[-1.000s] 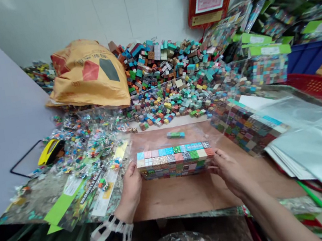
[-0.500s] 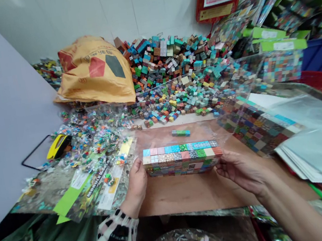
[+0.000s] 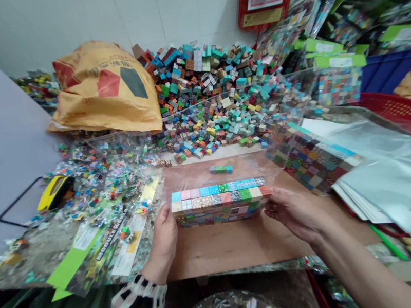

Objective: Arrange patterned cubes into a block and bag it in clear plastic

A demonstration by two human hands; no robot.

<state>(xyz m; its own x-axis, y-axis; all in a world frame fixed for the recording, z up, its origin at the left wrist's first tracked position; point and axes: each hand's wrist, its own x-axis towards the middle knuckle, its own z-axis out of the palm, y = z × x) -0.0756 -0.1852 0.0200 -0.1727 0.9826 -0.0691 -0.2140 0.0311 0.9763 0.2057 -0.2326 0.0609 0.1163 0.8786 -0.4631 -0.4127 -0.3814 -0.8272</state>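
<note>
A block of small patterned cubes, packed in rows inside what looks like a clear plastic bag, is held over the brown board. My left hand grips its left end, thumb on the top edge. At the right end my right hand pinches the corner, with the other fingers curled beneath. Clear film spreads behind the block. Just beyond it lies a short blue-and-green cube strip. The underside of the block is hidden.
Loose cubes heap against the wall beside a yellow sack. Small bagged figures and a yellow-black tool lie left. On the right are a bagged cube slab, clear bags and a red basket.
The view has shifted a little to the right, so everything appears further left. Both hands keep the same hold on the block.
</note>
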